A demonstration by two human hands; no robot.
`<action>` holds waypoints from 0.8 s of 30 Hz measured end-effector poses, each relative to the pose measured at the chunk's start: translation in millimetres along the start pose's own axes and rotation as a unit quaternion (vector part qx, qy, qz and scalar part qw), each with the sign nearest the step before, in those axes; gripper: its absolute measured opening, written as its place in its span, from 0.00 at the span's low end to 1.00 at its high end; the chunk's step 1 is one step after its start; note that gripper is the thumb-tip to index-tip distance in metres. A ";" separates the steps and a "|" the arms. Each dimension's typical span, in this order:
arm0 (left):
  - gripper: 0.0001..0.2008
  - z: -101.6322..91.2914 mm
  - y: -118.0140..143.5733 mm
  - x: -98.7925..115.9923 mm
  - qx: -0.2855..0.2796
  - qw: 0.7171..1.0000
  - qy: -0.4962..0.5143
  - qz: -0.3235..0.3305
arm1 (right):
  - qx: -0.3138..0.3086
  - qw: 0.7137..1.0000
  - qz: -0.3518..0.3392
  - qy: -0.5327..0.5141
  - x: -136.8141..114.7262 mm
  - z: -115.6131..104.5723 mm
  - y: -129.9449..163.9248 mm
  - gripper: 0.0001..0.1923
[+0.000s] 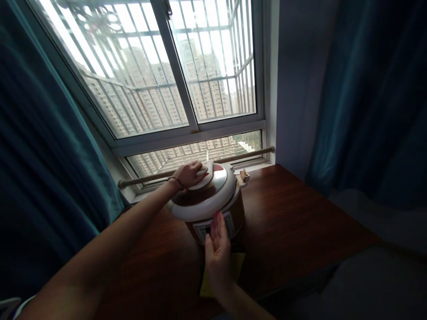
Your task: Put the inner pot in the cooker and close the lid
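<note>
Gripping the lid handle [204,171] of the electric pressure cooker [213,202] with the left hand [190,174], pressing the flat, released right hand [217,249] against its control panel [208,229] on the wooden worktop [293,213].

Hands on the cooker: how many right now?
2. The left hand grips the lid handle on top of the cooker; the right hand lies flat against its front panel. No others show.

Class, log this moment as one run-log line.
left hand: gripping lid handle | right hand: flat against cooker front panel | pressure cooker: on wooden table
</note>
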State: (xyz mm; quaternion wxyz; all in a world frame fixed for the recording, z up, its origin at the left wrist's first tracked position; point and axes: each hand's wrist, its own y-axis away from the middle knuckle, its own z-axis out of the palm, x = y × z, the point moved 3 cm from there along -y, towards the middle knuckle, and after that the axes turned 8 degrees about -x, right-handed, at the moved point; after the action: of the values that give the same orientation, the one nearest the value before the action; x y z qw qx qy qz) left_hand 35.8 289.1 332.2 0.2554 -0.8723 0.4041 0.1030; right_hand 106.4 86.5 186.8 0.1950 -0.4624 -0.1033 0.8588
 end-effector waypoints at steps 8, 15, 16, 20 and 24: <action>0.14 12.1 -8.3 -8.9 0.033 0.995 0.026 0.093 | 0.015 0.996 -0.025 0.084 22.3 26.1 12.3 0.31; 0.15 17.6 -12.1 -10.5 0.054 0.989 0.052 0.130 | 0.039 0.939 -0.146 0.310 -23.8 -24.2 -34.1 0.21; 0.15 17.6 -12.4 -10.3 0.055 0.988 0.054 0.134 | 0.087 0.920 -0.184 0.334 -38.0 -42.0 -56.5 0.18; 0.14 17.2 -13.6 -9.2 0.056 0.987 0.054 0.142 | 0.151 0.870 -0.142 0.447 -64.4 -106.2 -161.4 0.21; 0.14 17.0 -14.3 -8.5 0.055 0.986 0.056 0.148 | -0.003 0.858 -0.047 0.512 -46.5 -135.0 -215.0 0.19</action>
State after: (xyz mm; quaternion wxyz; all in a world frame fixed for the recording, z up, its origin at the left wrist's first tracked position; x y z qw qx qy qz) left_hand 41.6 311.4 326.2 0.2618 -0.7922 0.5471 0.0682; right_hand 293.6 260.2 224.5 0.2598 -0.8317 -0.0130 0.4906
